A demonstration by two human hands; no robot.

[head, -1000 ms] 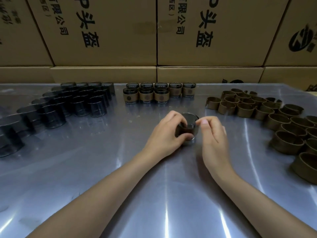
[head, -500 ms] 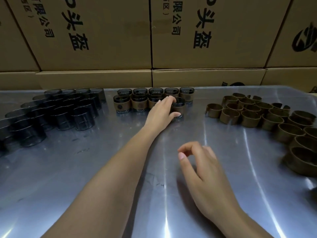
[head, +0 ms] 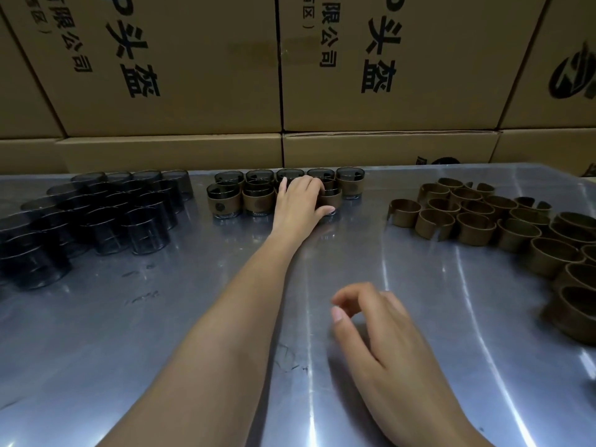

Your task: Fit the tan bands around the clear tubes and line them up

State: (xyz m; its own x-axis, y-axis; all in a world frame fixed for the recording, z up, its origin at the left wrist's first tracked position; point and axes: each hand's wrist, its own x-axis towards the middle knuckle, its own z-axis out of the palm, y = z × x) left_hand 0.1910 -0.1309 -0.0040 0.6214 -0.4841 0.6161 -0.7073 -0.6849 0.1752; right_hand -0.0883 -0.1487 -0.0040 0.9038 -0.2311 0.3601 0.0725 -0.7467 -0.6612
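Note:
My left hand [head: 298, 201] reaches to the far middle of the table and grips a banded tube [head: 330, 198] at the right end of the front row of banded tubes [head: 225, 201]. Its fingers curl over the tube's top and its thumb lies along the tube's near side. A second row of banded tubes [head: 351, 185] stands behind. My right hand [head: 371, 321] hovers low over the table near me, fingers loosely curled, holding nothing. Bare clear tubes [head: 96, 214] cluster at the left. Loose tan bands [head: 483, 221] lie in a heap at the right.
The shiny metal table [head: 161, 317] reflects light. Stacked cardboard boxes [head: 193, 75] with black printed characters form a wall along the table's far edge. Open tabletop lies between the clear tubes, the tan bands and my arms.
My left hand carried the banded tube from the table's middle to the front row at the back. My right hand let go and drew back toward me.

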